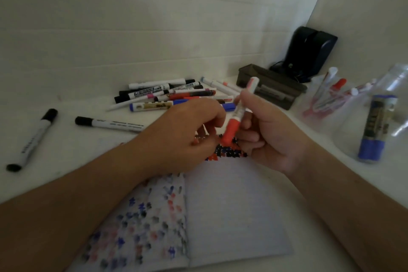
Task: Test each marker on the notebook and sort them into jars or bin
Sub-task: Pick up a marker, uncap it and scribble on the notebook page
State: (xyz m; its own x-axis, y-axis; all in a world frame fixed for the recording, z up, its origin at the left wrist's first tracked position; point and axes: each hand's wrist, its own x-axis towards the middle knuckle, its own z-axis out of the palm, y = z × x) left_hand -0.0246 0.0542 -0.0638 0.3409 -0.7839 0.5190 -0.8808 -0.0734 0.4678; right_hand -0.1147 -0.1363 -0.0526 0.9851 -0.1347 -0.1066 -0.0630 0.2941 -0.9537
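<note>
Open white paper notebook [231,210]: flat on white tabletop [72,154], nearest; left page speckled with red, blue, black test marks.
Right hand [265,139]: grip curled round red-capped white plastic marker [237,117], cap end down over the page, likely for testing.
Left hand [189,132]: fingers bent toward the red cap; actual hold unclear.
Clear plastic jars [375,117]: right, holding sorted markers.
Loose marker pile [172,95]: farther back, probably untested.
Dark rectangular bin [271,84]: farthest.
</note>
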